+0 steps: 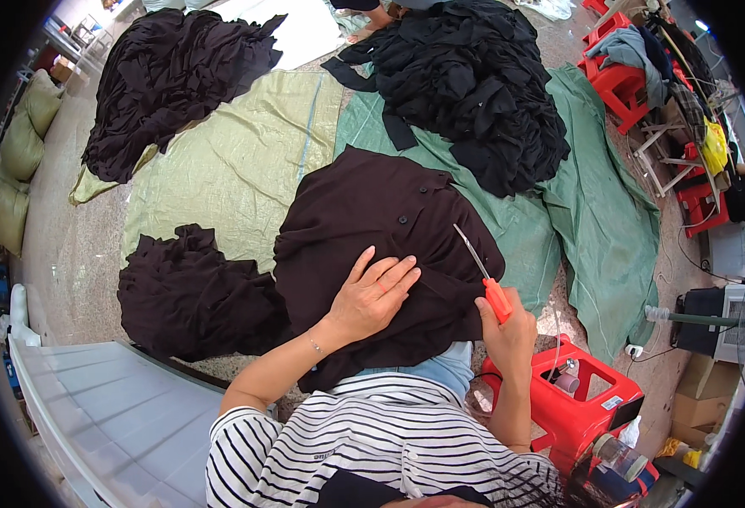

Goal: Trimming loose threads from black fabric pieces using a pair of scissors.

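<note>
Spread over my lap lies a dark brown buttoned garment [355, 203], with a few dark buttons along its upper part. My left hand [372, 296] rests flat on the cloth, fingers stretched out and holding nothing. To the right, my right hand [508, 326] is closed round the orange handles of a pair of scissors [497, 296]. Their slim metal blades point up and left, over the right side of the garment. Whether the blade tips touch the cloth, I cannot tell.
A small dark brown cloth pile [190, 292] lies left, a larger one [178, 76] far left. A black garment heap [474, 85] sits on green sheeting [601, 229]. Red stool [575, 389] at my right; grey plastic panel [118, 415] at left. Another person's arm [379, 15] shows at the back.
</note>
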The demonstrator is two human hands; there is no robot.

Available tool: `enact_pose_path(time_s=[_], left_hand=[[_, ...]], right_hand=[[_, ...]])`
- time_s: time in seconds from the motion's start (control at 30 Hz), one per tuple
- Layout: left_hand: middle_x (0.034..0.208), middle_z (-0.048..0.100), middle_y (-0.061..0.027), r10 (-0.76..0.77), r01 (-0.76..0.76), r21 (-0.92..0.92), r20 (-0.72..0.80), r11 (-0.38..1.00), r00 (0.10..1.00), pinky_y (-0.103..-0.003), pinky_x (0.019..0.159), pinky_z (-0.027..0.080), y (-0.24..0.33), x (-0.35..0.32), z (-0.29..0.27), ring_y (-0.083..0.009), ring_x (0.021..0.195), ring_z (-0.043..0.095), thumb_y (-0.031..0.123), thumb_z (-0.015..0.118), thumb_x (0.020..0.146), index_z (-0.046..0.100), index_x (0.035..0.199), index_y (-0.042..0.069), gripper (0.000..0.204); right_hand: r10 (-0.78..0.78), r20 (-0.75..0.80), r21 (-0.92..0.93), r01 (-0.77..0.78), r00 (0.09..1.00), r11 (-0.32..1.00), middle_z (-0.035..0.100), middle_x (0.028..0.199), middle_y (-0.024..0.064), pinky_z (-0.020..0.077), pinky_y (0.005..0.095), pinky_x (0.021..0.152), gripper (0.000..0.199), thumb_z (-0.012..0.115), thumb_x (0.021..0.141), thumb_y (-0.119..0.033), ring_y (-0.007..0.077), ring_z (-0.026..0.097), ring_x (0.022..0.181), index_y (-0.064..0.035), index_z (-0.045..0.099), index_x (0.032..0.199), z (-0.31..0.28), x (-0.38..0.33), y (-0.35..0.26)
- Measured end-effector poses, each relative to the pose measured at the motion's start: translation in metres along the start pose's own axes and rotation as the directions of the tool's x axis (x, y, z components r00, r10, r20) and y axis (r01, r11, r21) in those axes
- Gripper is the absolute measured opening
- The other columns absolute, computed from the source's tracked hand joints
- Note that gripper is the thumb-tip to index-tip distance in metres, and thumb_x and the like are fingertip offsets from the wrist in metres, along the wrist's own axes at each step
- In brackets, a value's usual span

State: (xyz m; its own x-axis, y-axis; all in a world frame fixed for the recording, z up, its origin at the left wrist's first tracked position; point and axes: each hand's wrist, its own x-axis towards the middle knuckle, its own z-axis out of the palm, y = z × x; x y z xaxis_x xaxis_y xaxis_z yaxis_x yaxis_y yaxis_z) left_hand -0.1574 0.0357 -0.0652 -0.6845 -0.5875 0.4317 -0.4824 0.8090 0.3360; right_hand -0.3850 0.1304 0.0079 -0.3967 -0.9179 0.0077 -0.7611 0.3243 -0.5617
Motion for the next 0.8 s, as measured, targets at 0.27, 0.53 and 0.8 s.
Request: enact_pose_path(time_s=[0.27,0.53,0.8], left_hand=[[0.137,0.057,-0.0052,-0.016,0.016,-0.026,-0.007,1.000,1.000,-0.047,0.115,0.033,0.000,-0.001,0.001,-0.0209,0.119,0.054,0.014,0.069,0.084,0.065,0.127,0.007,0.043],[0.135,0.060,-0.0039,-0.006,0.001,-0.066,-0.075,0.998,0.997,-0.043,0.106,0.038,-0.002,0.002,0.003,-0.0220,0.112,0.057,0.012,0.073,0.079,0.066,0.124,0.010,0.045],[0.110,0.065,-0.0028,0.191,-0.198,-0.067,-0.103,0.978,0.976,-0.039,0.092,0.043,-0.030,0.051,-0.014,-0.0216,0.109,0.056,0.009,0.070,0.078,0.070,0.106,0.008,0.029]], right_hand=[[-0.005,0.001,-0.023,0.005,1.000,1.000,0.063,0.065,0.0205,0.0455,0.0491,0.055,0.026,0.071,0.091,-0.029,0.0430,0.064,0.063,-0.0060,0.060,0.095,0.001,0.002,-0.003],[0.027,0.018,-0.025,-0.027,0.999,0.999,0.064,0.067,0.0207,0.0462,0.0496,0.057,0.027,0.071,0.090,-0.030,0.0435,0.064,0.066,-0.0059,0.060,0.096,0.001,0.002,-0.002],[0.006,-0.026,0.019,-0.005,1.000,1.000,0.064,0.067,0.0200,0.0454,0.0502,0.057,0.026,0.070,0.091,-0.031,0.0436,0.064,0.066,-0.0068,0.060,0.096,-0.009,-0.007,-0.002]])
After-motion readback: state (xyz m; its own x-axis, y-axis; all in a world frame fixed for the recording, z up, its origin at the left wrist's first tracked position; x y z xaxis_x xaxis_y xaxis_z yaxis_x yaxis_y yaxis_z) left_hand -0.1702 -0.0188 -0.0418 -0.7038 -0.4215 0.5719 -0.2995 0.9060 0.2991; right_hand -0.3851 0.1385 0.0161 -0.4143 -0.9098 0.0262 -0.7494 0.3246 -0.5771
